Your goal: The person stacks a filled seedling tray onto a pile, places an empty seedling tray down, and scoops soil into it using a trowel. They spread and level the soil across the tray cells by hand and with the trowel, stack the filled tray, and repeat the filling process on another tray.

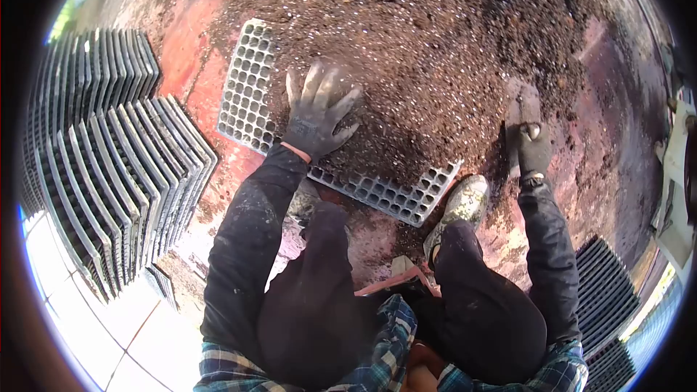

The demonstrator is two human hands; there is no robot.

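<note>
A grey-black seedling tray shows its square cells at the left and along the near edge; dark potting soil with white specks covers the rest. Whether this is one tray or two side by side I cannot tell. My left hand, in a dirty grey glove, lies on the soil over the tray with its fingers spread. To the right of the tray, my right hand, also gloved, is closed around a flat, soil-smeared tool held against the soil's edge. Its exact kind is unclear.
Tall stacks of seedling trays stand at the left, with more stacked trays at the lower right. A soil-stained reddish surface lies underneath. My shoe is close to the tray's right corner. White tiles show at lower left.
</note>
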